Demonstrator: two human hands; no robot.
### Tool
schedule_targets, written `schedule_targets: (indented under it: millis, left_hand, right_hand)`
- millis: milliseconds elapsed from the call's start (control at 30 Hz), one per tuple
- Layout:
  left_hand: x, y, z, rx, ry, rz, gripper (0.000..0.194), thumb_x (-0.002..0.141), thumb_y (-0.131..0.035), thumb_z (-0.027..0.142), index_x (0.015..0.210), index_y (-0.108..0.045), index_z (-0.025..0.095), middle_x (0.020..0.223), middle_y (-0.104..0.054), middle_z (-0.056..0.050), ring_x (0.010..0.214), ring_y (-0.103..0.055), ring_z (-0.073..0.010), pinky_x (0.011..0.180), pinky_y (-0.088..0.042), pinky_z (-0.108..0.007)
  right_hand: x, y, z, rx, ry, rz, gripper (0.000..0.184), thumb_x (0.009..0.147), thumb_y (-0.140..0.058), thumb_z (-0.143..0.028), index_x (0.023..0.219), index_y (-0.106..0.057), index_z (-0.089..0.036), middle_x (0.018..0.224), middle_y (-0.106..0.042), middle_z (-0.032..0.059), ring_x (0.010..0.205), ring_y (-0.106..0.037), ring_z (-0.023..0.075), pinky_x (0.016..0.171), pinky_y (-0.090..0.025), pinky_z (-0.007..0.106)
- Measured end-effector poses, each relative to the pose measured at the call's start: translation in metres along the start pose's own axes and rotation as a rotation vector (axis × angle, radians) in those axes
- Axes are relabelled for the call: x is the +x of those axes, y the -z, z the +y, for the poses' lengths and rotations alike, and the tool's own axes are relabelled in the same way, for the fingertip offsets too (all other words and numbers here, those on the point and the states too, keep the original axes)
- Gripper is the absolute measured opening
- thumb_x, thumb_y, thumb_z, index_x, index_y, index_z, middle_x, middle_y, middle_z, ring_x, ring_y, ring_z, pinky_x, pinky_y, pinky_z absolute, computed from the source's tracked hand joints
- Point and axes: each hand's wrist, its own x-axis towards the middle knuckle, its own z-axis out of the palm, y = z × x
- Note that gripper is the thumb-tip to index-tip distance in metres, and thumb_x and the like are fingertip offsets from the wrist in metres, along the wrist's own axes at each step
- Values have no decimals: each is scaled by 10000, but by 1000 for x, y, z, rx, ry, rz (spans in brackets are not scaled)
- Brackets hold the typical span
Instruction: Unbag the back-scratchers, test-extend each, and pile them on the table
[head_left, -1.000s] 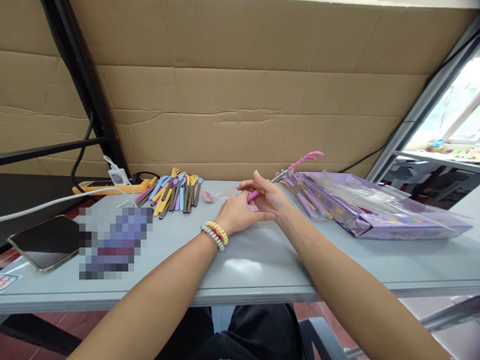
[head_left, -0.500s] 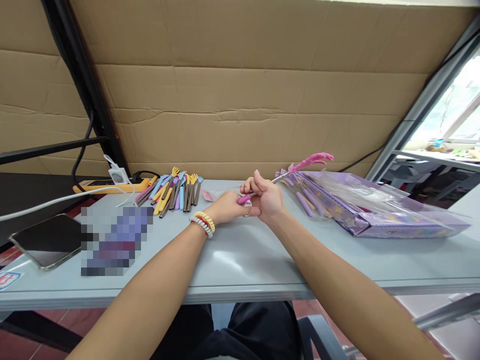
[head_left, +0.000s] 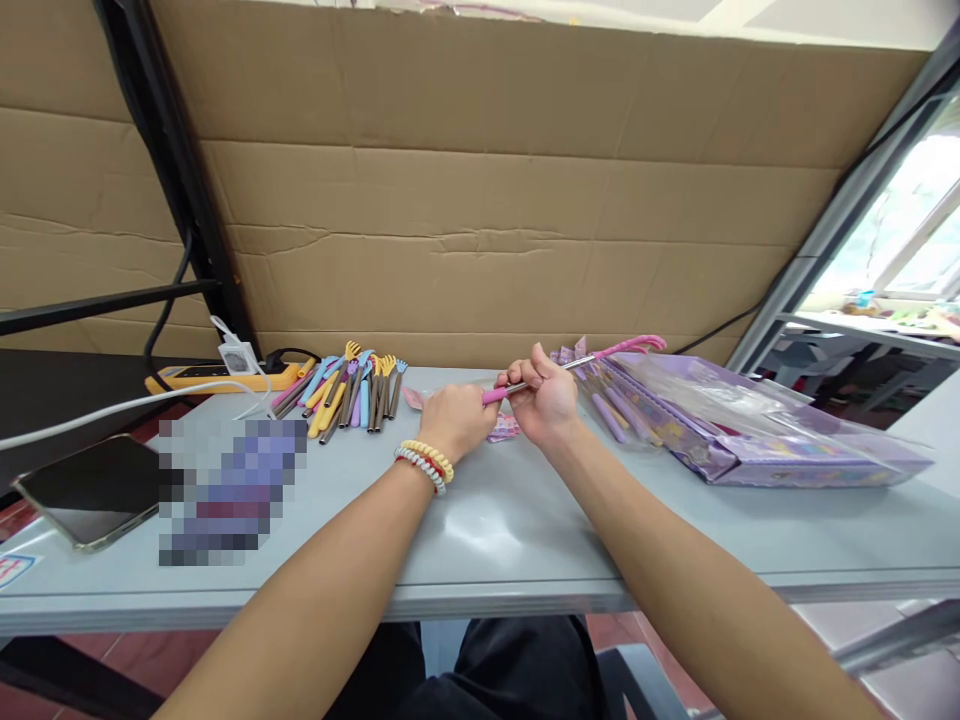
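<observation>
Holding pink stick (head_left: 495,396), purple box (head_left: 780,440) nearby, phone (head_left: 97,490) leftward

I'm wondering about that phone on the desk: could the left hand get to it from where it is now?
Probably yes: the left hand would have to let go of the pink stick, but the way left to the phone looks open across the desk.

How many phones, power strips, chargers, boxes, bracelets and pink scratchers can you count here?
Black-screened phone: 1
Yellow power strip: 1
White plug-in charger: 1
Purple patterned box: 1
Yellow, red and white bracelets: 3
Pink-ended metal scratcher: 1
Total: 8
I left out the colourful claw-ended sticks; they overlap too much to count.
</observation>
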Motion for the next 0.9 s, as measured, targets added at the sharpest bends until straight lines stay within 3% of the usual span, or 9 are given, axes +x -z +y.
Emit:
schedule_targets:
  millis: [100,233,333,433,500,700,800,900]
  left_hand:
    - [2,-1,-1,-156,20,-110,372,804,-427,454,623,-626,198,625,-608,-82,651,-591,-231,571,-379,-305]
    - [2,3,-2,-520,61,-410,379,700,-582,486,499,-424,206,469,-419,17,433,-382,-120,436,-249,-271]
    - [0,11,-6,-788,157,-735,490,664,-624,557,523,-303,215,437,-242,66,381,-187,-72,380,-127,-247]
    - [-1,18,-13,-985,257,-1099,575,666,-592,655,546,-239,217,463,-157,89,381,-96,-51,362,-47,-212]
    - [0,19,-17,-1027,277,-1167,597,667,-559,705,552,-239,215,475,-151,91,379,-89,-46,355,-32,-198]
    - [1,10,-14,-924,204,-935,599,683,-424,795,580,-311,216,483,-182,84,378,-124,-63,371,-68,-226]
    - [-1,5,-11,-616,20,-605,579,754,-346,752,566,-396,207,490,-368,27,422,-316,-106,426,-231,-262]
    - [-1,2,-16,-295,-109,-326,586,824,-275,672,563,-496,196,636,-585,-66,632,-551,-204,596,-376,-304]
  right_hand:
    - [2,4,-2,0,-28,-48,630,729,-623,-581,398,-266,-181,489,-392,-5,504,-462,115,560,-414,287]
    - [3,8,-5,18,-93,-144,641,770,-589,-563,389,-249,-176,457,-345,-11,461,-394,103,519,-386,275]
    - [3,9,-10,48,-105,-196,657,824,-528,-541,392,-201,-170,459,-321,-5,456,-363,104,490,-357,270]
    - [3,11,-16,74,-146,-275,651,881,-445,-504,408,-149,-169,461,-279,-2,455,-338,110,480,-342,274]
    - [5,15,-20,76,-173,-309,632,909,-393,-475,419,-136,-169,470,-277,3,466,-350,118,492,-355,278]
    - [14,29,-20,80,-166,-214,599,931,-328,-463,442,-149,-166,477,-303,6,465,-365,114,486,-364,264]
    - [19,32,-15,54,-186,-126,572,928,-338,-469,462,-185,-172,464,-316,-1,462,-395,114,487,-378,258]
    - [25,36,-16,50,-161,16,523,933,-329,-455,500,-223,-181,450,-326,-15,425,-385,104,452,-359,246]
